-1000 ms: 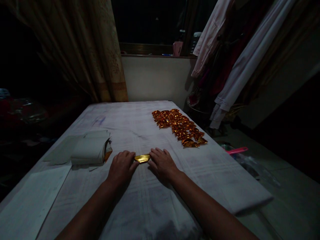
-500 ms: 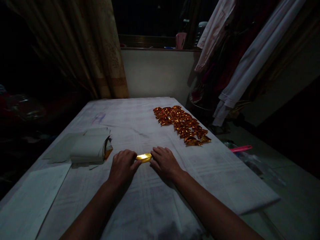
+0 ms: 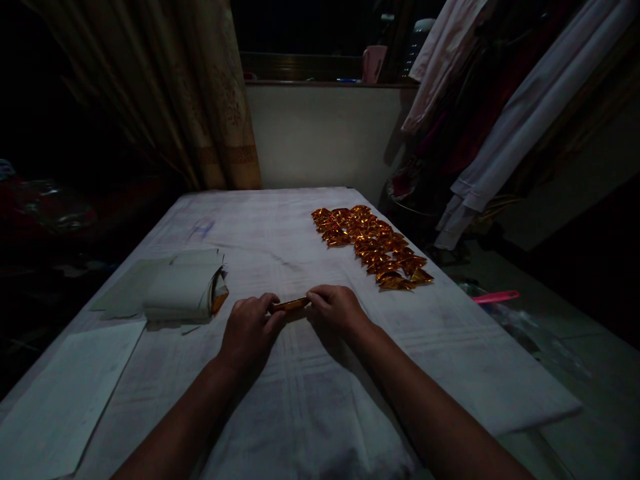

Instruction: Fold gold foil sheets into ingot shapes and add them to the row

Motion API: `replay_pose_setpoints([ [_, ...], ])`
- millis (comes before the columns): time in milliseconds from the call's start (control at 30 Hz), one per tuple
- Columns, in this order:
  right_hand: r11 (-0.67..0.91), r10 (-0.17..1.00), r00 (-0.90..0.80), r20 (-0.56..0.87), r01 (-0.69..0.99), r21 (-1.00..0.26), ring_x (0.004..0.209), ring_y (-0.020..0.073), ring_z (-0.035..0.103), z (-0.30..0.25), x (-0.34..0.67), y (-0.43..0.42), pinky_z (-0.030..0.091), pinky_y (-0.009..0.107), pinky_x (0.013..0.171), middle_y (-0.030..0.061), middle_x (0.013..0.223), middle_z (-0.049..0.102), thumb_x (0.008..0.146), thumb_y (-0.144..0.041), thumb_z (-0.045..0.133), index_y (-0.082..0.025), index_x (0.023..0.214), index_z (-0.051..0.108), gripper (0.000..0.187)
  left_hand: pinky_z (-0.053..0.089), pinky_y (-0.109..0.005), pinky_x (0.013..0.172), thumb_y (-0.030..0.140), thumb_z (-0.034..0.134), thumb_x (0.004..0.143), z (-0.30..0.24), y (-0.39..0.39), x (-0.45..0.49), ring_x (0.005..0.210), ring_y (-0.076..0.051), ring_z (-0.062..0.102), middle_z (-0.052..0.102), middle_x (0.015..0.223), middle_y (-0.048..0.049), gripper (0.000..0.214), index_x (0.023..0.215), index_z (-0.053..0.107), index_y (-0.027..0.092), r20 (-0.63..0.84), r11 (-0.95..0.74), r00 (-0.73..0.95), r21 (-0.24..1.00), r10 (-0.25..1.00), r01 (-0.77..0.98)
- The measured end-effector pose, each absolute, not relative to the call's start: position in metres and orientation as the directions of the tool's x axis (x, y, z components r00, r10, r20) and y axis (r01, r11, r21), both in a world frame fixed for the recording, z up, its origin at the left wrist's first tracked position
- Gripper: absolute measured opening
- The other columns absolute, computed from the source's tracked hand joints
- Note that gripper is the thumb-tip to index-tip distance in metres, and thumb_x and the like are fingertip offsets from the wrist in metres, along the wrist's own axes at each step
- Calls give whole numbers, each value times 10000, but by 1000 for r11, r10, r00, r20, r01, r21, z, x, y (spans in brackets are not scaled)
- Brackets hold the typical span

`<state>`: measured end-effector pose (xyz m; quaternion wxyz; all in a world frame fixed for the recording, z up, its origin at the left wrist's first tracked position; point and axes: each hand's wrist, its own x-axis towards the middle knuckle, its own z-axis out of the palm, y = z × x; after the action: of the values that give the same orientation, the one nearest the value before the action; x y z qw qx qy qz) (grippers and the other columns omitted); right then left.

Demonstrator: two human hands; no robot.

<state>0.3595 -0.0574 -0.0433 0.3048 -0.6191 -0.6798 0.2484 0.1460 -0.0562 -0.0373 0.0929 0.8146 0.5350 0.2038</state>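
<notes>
A narrow folded strip of gold foil paper [image 3: 291, 305] spans the gap between my hands, above the cloth-covered table [image 3: 280, 400]. My left hand [image 3: 250, 327] pinches its left end between thumb and fingers. At the other end my right hand [image 3: 335, 307] grips it with thumb and fingertips, the hand lifted slightly off the cloth. Beyond, to the right, lies a cluster of folded gold foil pieces [image 3: 370, 240]. Left of my left hand rests a stack of pale paper sheets [image 3: 175, 293], with some orange-gold showing at its right edge.
A flat white sheet [image 3: 65, 393] lies at the near left of the table. A curtain [image 3: 200, 100] hangs behind on the left, and clothes [image 3: 500, 113] hang at the right. A pink cup [image 3: 373, 63] stands on the sill. Beyond the table's right edge is a pink handle [image 3: 495, 297].
My right hand has risen a little and turned. The foil strip has tilted, its right end now higher, and its bright glint is gone. The camera view has shifted slightly.
</notes>
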Motion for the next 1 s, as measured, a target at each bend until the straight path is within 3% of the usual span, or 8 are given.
replay_pose_setpoints([
  [133, 89, 993, 4, 115, 603, -793, 788, 169, 731, -52, 358, -51, 512, 245, 688, 0, 817, 791, 921, -272, 588, -246, 908, 790, 204, 455, -363, 835, 317, 606, 893, -38, -49, 145, 845, -241, 672, 751, 875, -31, 129, 931, 699, 235, 285, -423, 331, 382, 899, 821],
  [333, 76, 992, 49, 120, 530, -845, 888, 198, 749, -61, 357, -52, 558, 288, 796, 33, 964, 803, 904, -275, 598, -237, 994, 796, 221, 498, -319, 745, 380, 545, 943, -48, -44, 147, 835, -220, 703, 767, 904, -35, 259, 1007, 754, 241, 226, -313, 225, 522, 948, 793],
  [467, 77, 992, 50, 116, 488, -869, 841, 205, 748, -64, 356, -54, 566, 298, 790, 33, 926, 804, 879, -281, 622, -223, 986, 802, 217, 521, -323, 755, 415, 561, 933, -53, -44, 147, 849, -219, 715, 779, 926, -36, 282, 1015, 772, 247, 229, -289, 190, 564, 955, 773],
  [800, 128, 988, 2, 154, 544, -829, 820, 187, 745, -56, 352, -61, 539, 268, 744, -5, 895, 802, 897, -229, 597, -274, 962, 805, 222, 507, -371, 793, 408, 555, 951, -56, -46, 144, 856, -251, 706, 789, 945, -68, 309, 1115, 760, 245, 324, -413, 302, 364, 897, 835],
  [1000, 119, 985, 9, 171, 682, -722, 940, 222, 750, -58, 351, -61, 558, 328, 857, 16, 995, 802, 919, -226, 585, -299, 993, 803, 241, 517, -376, 822, 384, 518, 945, -57, -47, 145, 864, -249, 701, 784, 956, -70, 328, 1115, 754, 232, 323, -374, 262, 359, 909, 855],
])
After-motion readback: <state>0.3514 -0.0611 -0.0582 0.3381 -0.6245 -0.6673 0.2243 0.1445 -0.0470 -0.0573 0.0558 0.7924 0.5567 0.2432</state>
